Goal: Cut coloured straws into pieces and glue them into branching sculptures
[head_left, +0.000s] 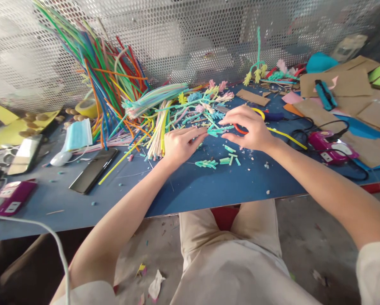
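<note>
Over the blue tabletop, my left hand (183, 146) is closed, with thumb and index finger brought together at the end of a green pipe cleaner (213, 130). To its right is my right hand (247, 126), thumb and fingers apart around a gap near that pipe cleaner. Scissors with a red and yellow handle (259, 112) lie partly behind the right hand, their blades (221, 109) pointing left; whether the hand touches them is unclear. Below, toward me, lie a braided green pipe-cleaner sprig (206, 164) and several short cut green pieces (230, 159).
A large bundle of coloured pipe cleaners (110, 80) stands back left against a perforated metal panel (183, 38). Phones (93, 170) and a face mask (78, 134) lie left. A purple power strip (332, 146), cables, cardboard (336, 84) and a teal cutter (325, 95) occupy the right.
</note>
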`<state>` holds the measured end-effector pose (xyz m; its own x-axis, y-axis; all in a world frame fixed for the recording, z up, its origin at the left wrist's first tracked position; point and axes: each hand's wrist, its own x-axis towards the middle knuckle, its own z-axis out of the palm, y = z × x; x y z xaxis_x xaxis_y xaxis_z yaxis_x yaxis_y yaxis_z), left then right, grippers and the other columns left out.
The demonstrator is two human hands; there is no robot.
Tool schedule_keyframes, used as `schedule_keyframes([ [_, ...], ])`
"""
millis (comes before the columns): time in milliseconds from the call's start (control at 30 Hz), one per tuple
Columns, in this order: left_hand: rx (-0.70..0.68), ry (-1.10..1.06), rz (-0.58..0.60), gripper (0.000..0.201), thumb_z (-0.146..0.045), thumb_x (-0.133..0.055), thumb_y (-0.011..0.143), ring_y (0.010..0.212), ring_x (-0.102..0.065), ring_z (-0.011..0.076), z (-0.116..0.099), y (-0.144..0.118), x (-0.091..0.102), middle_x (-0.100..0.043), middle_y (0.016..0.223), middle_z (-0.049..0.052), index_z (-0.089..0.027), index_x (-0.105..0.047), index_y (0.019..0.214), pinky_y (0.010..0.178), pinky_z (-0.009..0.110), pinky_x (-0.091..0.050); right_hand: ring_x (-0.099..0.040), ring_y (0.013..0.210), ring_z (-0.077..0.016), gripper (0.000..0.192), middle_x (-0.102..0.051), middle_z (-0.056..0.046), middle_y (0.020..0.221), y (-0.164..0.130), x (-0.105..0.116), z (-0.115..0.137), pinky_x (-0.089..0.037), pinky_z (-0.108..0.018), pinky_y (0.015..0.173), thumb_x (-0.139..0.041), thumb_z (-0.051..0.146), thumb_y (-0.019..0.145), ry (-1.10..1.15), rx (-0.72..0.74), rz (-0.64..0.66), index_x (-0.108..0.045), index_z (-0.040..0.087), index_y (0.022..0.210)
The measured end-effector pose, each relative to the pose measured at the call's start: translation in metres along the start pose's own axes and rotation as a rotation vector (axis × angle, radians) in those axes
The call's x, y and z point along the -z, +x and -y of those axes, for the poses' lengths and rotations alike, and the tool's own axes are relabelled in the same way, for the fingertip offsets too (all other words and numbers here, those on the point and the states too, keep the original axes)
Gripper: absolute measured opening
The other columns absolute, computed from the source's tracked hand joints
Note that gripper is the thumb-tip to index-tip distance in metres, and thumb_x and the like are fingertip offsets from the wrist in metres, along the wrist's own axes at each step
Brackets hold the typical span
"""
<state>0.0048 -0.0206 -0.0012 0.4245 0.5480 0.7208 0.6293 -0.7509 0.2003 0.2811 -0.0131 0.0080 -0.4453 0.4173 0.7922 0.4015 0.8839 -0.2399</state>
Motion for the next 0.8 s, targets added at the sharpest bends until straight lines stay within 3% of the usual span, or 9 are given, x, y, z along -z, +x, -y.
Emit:
schedule_keyframes([
  [100,-0.058,0.014,-0.014,0.022,-0.04,-0.068,0.102,0.079,-0.079,0.0149,0.001,0.0,0.0,-0.084,0.093,0.002,-0.025,-0.084,0.107,0.074,0.026,-0.056,-0.068,0.098,-0.0216,0.019,-0.077,-0.001,0.105,-0.001,-0.003,0.001,-0.048,-0.042,0.091,-0.069,0.046,0.099,-0.064,0.029,0.019,-0.076,0.032,0.108],
  [233,-0.134,0.037,-0.041,0.017,-0.037,-0.07,0.101,0.081,-0.079,0.0153,0.002,0.001,0.001,-0.084,0.095,0.001,-0.028,-0.084,0.107,0.074,0.027,-0.056,-0.067,0.093,-0.0201,0.02,-0.078,0.001,0.097,0.0,-0.005,0.004,-0.045,-0.041,0.087,-0.064,0.045,0.103,-0.096,0.01,0.034,-0.076,0.03,0.099],
  [500,-0.181,0.208,0.006,0.018,-0.036,-0.069,0.101,0.073,-0.072,0.0157,0.001,0.002,0.01,-0.084,0.097,0.0,-0.034,-0.083,0.113,0.064,0.033,-0.045,-0.066,0.106,-0.0264,0.028,-0.079,0.001,0.101,0.001,-0.004,0.017,-0.037,-0.051,0.107,-0.06,0.055,0.102,-0.216,-0.164,0.091,-0.076,0.033,0.096],
  [800,-0.215,0.278,-0.002,0.02,-0.036,-0.068,0.102,0.071,-0.068,0.0166,0.0,0.003,0.011,-0.084,0.099,-0.002,-0.037,-0.081,0.117,0.061,0.035,-0.038,-0.065,0.106,-0.0264,0.021,-0.079,0.002,0.099,0.001,-0.009,0.023,-0.032,-0.055,0.112,-0.06,0.043,0.102,-0.276,-0.181,0.053,-0.076,0.033,0.094],
])
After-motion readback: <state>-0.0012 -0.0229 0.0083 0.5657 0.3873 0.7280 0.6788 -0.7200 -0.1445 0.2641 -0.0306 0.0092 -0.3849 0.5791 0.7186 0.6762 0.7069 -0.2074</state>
